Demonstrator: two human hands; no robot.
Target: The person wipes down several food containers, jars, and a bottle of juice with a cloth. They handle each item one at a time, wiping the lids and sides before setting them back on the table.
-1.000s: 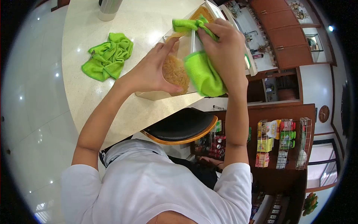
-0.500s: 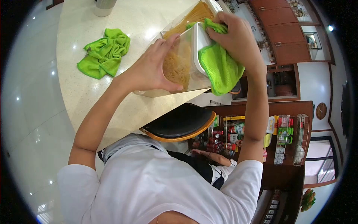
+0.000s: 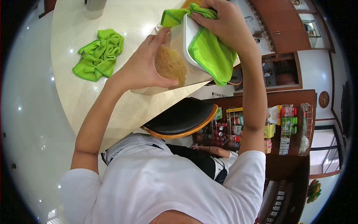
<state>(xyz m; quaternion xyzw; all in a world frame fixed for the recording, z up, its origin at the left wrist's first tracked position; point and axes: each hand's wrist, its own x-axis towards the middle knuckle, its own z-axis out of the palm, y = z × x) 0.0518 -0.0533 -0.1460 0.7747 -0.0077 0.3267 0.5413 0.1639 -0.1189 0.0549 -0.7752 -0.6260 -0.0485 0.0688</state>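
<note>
A clear food container (image 3: pixel 172 69) with a tan, noodle-like filling lies tilted on its side at the table's edge. My left hand (image 3: pixel 143 63) grips its wall, thumb below and fingers above. Pinched in my right hand (image 3: pixel 225 24) is a green microfiber cloth (image 3: pixel 212 52), which drapes over the container's white lid (image 3: pixel 190 30) and its upper corner. A second green cloth (image 3: pixel 99 56) sits crumpled on the table, left of my left hand. Part of another container's yellowish contents (image 3: pixel 187 3) shows behind the cloth at the top.
The pale table (image 3: pixel 76 28) has a curved left edge. A greyish translucent cup (image 3: pixel 95 8) stands at its far side. Close to the table's near right edge is a black-seated chair (image 3: pixel 182 116). Farther right, a rack (image 3: pixel 287 130) holds bottles and packets.
My right hand has moved up and left with the cloth, which now reaches over the lid's upper corner. The view has shifted slightly; my left hand keeps its grip on the container.
</note>
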